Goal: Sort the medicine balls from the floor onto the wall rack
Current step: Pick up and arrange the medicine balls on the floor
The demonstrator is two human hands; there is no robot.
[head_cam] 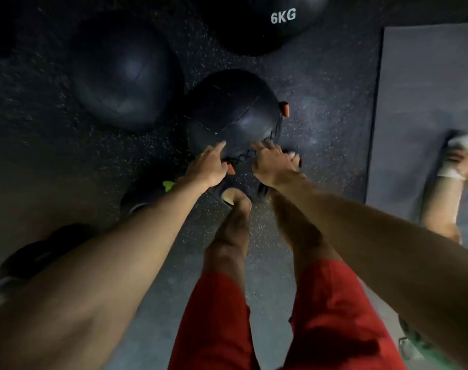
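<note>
While both your hands lie only on the near side of the laced black medicine ball (232,113), which sits on the floor just beyond your fingertips, don't lift. Your left hand (208,164) rests flat, fingers straight; your right hand (272,161) looks spread too, though blur hides its fingertips. Slide each palm round opposite sides and underneath before hoisting; the 6KG ball (270,20) lies farther ahead.
</note>
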